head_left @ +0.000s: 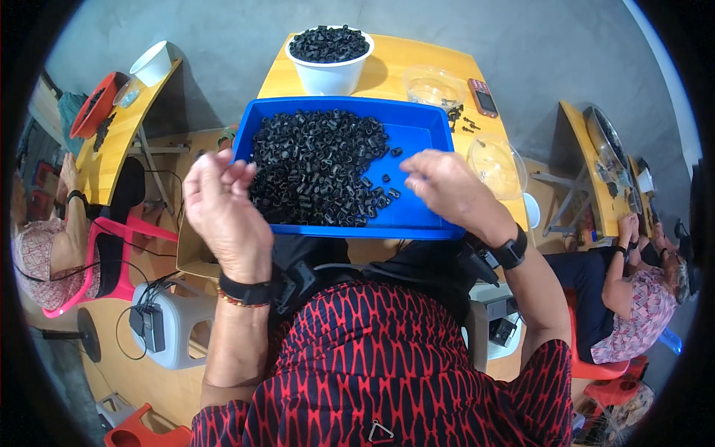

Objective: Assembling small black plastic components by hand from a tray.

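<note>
A blue tray (pixel 428 141) rests at the near edge of the yellow table, with a big heap of small black plastic parts (pixel 316 167) over its left and middle. My left hand (pixel 223 208) is raised at the tray's left edge, its fingers curled in. A small dark piece (pixel 199 154) shows at its fingertips and looks like one of the black parts. Above the tray's right side, my right hand (pixel 454 190) has its fingers drawn together, pointing toward a few loose parts. Whatever it may hold is hidden.
Behind the tray stands a white bucket (pixel 328 74) heaped with black parts. Two clear plastic bowls (pixel 497 167), a red phone (pixel 482 98) and scattered black pieces (pixel 458 118) lie to the right. People sit at side tables (pixel 123 149) left and right.
</note>
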### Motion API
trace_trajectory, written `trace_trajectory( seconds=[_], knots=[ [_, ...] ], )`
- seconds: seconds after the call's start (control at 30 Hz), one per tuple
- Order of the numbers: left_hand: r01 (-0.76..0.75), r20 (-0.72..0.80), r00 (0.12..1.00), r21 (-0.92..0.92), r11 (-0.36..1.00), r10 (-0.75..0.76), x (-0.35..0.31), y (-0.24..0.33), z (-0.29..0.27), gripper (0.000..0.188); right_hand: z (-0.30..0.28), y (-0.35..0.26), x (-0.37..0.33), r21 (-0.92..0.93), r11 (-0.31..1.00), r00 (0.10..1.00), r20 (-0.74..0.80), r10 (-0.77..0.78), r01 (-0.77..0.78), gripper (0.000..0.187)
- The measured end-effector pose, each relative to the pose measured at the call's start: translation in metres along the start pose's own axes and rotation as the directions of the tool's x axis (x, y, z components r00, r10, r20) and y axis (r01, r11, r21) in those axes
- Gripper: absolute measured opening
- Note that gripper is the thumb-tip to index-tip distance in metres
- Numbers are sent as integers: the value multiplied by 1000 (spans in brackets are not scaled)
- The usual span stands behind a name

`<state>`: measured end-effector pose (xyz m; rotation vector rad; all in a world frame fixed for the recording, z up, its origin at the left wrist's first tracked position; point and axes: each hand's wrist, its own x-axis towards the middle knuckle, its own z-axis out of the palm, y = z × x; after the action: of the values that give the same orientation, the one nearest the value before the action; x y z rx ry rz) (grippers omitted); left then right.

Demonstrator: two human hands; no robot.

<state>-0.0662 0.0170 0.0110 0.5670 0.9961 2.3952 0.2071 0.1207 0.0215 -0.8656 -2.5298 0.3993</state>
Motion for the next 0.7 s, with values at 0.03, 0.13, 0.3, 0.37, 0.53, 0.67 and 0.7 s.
trace_trajectory(
  seconds=[0.03, 0.13, 0.3, 0.37, 0.53, 0.67, 0.7],
  knots=[
    [13, -74, 997, 4, 1000, -12, 6, 4, -8, 17, 7, 2, 1, -25, 998, 997, 62, -51, 53, 20],
    [53, -154, 986, -63, 997, -62, 26, 13, -42, 18, 19, 6, 4, 31, 999, 986, 166, 4, -10, 21],
    [150, -396, 895, -167, 974, -206, 48, 9, -74, 24, 24, 7, 12, -41, 999, 947, 320, -20, 35, 17],
    [157, -382, 900, -170, 973, -212, 49, 10, -74, 26, 23, 4, 10, 27, 999, 964, 263, -46, 40, 15],
    [63, -277, 959, 19, 998, -55, 28, 10, -43, 31, 13, 1, 0, 186, 982, 998, 54, -18, 7, 13],
    [-44, 173, 985, 156, 987, 17, -6, 10, -11, 21, 4, -25, 7, 329, 940, 996, -59, -72, 87, 13],
    [-8, 330, 941, 247, 969, -77, -16, 8, 0, 20, 0, -33, 7, 318, 943, 994, -79, -76, 98, 13]
  ],
)
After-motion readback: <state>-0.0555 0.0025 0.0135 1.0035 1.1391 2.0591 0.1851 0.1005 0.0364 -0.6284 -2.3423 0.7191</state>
